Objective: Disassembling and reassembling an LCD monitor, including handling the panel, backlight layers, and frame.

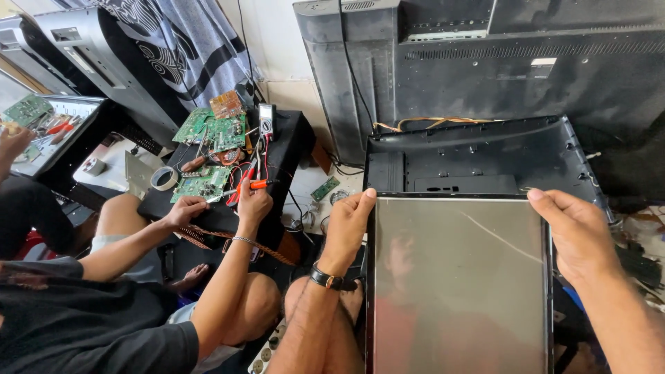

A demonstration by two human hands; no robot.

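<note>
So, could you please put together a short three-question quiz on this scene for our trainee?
1. True or false: both hands grip the screen panel by its top corners.
2. What does the left hand wear at the wrist?
3. The co-worker's hand holds: A) tape roll B) orange-handled tool C) multimeter

Key:
1. True; the right hand takes the other corner.
2. A wristwatch.
3. B, over a green circuit board.

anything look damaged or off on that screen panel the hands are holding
Yes: a thin pale diagonal line, like a scratch or crack, crosses the upper right of the screen panel between the left hand and right hand.
</note>
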